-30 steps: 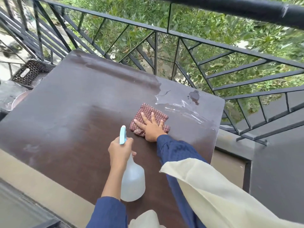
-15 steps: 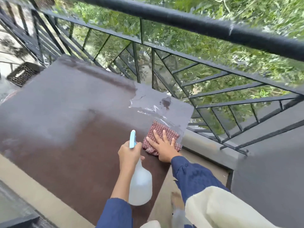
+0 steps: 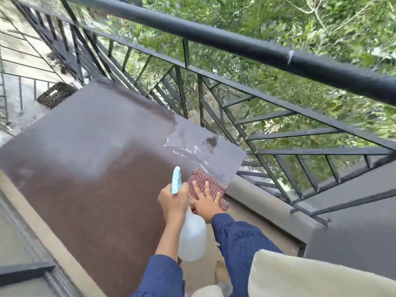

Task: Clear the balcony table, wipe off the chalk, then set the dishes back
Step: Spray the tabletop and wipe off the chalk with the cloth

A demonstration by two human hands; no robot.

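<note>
Below both hands: translucent spray bottle (image 3: 191, 239) hangs upright, its body over the table's near right edge; dark blue sleeves (image 3: 242, 239) on both forearms.
Left hand (image 3: 174, 203): fingers curled round the bottle's neck; light blue nozzle (image 3: 176, 182) sticks up above the knuckles.
Right hand (image 3: 206, 202): flat, fingers spread, pressing on the cloth; just beside the left hand, thumb side hidden behind the bottle.
Cloth (image 3: 209, 182): red checked, folded, under the right palm at the table's right edge; its right corner overhangs the edge.
Table (image 3: 90, 189): brown top, stretching left of and beyond the hands; pale haze over the far half, chalk or glare, cannot tell.
Beyond the right hand: wet patch (image 3: 199, 144) with streaks and one dark blotch, toward the far right corner.
Change vs 1.0 s ago: cloth and right hand have come back from beside the wet patch to the right edge; hands then apart, now side by side.
Far beyond the hands: black railing (image 3: 235, 47), green foliage (image 3: 300, 22) behind it; dark perforated basket (image 3: 54, 95) far left of the left hand, past the table.
</note>
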